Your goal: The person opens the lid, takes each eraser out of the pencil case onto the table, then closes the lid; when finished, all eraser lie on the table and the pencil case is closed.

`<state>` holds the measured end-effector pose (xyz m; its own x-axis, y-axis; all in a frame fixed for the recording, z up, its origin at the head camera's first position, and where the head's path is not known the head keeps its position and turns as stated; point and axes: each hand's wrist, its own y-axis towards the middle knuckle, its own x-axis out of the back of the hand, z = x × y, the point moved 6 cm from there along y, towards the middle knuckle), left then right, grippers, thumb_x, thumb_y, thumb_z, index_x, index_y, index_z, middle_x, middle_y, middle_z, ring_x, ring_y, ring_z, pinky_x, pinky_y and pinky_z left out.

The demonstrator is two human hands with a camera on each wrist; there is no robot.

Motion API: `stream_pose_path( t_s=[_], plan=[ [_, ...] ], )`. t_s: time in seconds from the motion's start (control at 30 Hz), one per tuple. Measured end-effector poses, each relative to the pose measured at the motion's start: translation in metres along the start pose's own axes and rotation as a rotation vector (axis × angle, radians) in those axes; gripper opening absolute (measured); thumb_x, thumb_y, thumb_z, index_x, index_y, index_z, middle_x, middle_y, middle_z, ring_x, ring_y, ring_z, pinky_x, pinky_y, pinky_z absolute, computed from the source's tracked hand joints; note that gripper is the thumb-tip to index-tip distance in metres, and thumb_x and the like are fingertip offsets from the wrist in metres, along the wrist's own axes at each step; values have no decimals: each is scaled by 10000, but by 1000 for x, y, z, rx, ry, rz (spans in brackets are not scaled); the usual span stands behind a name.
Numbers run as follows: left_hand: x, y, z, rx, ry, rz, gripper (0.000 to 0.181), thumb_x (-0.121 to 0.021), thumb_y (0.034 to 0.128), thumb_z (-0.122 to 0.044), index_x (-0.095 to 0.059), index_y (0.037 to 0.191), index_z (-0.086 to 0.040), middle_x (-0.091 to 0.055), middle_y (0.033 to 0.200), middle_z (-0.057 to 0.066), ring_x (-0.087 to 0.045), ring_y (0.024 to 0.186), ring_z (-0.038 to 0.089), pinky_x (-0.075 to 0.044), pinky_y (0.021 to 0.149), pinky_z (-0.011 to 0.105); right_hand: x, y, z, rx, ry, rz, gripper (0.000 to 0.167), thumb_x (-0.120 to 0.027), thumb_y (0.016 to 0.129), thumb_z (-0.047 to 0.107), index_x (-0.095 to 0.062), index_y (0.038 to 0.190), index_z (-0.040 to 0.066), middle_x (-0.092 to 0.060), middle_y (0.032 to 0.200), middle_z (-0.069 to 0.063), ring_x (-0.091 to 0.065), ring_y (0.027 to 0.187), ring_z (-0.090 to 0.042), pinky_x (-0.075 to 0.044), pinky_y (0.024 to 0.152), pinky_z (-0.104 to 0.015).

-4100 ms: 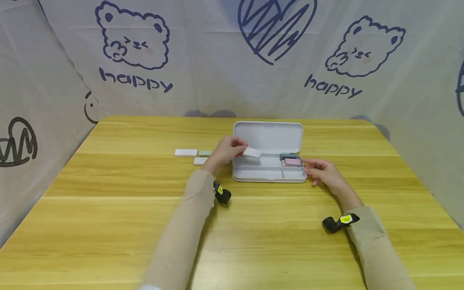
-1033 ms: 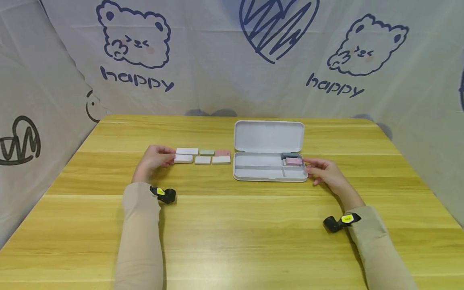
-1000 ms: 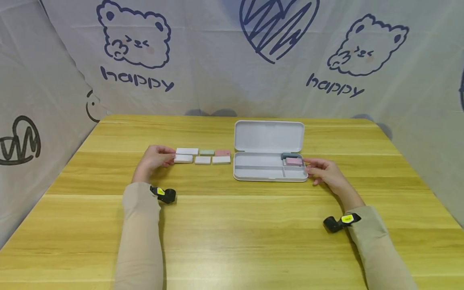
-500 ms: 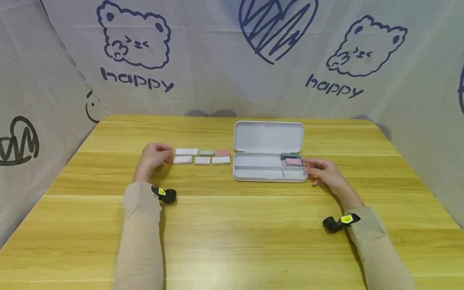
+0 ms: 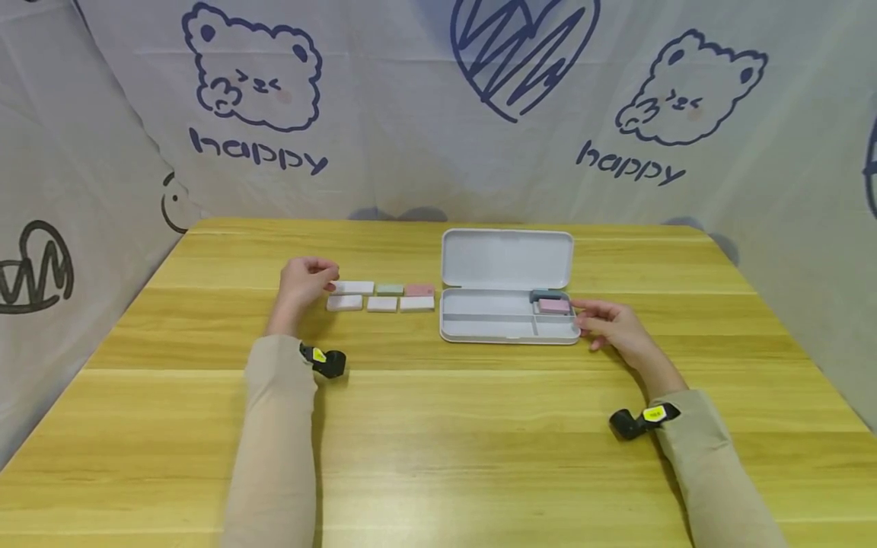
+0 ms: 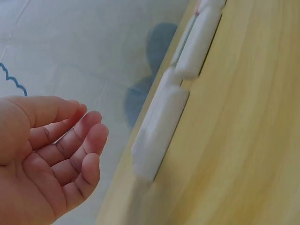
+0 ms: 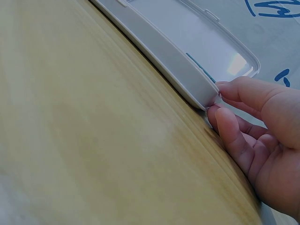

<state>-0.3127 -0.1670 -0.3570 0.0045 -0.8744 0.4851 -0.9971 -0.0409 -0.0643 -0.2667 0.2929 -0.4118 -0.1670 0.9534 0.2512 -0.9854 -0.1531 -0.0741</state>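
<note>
My left hand (image 5: 301,283) hovers at the left end of two rows of erasers, just by the back white eraser (image 5: 356,288). In the left wrist view its fingers (image 6: 93,136) are loosely bent with nothing between them. In front lies another white eraser (image 5: 345,303), with two more white ones beside it. A green eraser (image 5: 390,290) and a pink eraser (image 5: 419,290) continue the back row. My right hand (image 5: 617,331) holds the right end of the white pencil case (image 5: 486,327), thumb and fingers at its corner. The case's lid stands raised.
Inside the case, a light pink eraser (image 5: 553,306) and a grey-blue piece (image 5: 546,294) sit in the back right. Low dividers split the case into compartments. A printed cloth (image 5: 384,114) hangs behind the wooden table (image 5: 466,441).
Earlier my left hand held a white eraser over the case, then set it at the front row's left end. It has let go and shifted back and right. My right hand has stayed.
</note>
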Motion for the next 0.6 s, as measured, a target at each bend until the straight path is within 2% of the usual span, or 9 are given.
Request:
stream_pose_path(
  t_s=[0.2,0.37,0.47,0.6],
  plan=[
    [-15,2,-10,1,-19,48,322,-479,926,-175,-551,1118,72,-579,1057,209,-579,843,261,-443,714,278,-1,0,-1,-6,6,4,494,-611,852,119,-423,1245,-113,-541,836,8,-552,680,-81,-478,491,-213],
    [-32,7,-22,-29,-21,76,311,-482,924,-178,-564,1106,61,-593,1039,197,-587,803,222,-451,664,261,0,0,-2,-7,4,-1,496,-612,853,127,-423,1247,-109,-541,838,9,-552,680,-80,-477,491,-212],
    [-43,9,-29,-46,-35,91,302,-491,920,-173,-576,1090,62,-601,1019,195,-588,764,200,-459,666,291,0,0,-2,-4,0,-1,498,-609,855,130,-420,1248,-112,-543,837,10,-550,682,-81,-478,492,-214],
    [-58,9,-41,-65,-46,115,284,-497,915,-155,-583,1069,68,-600,999,203,-594,802,277,-467,717,360,0,0,0,0,-10,0,499,-604,860,134,-416,1251,-113,-540,837,4,-546,685,-82,-480,495,-217]
  ],
)
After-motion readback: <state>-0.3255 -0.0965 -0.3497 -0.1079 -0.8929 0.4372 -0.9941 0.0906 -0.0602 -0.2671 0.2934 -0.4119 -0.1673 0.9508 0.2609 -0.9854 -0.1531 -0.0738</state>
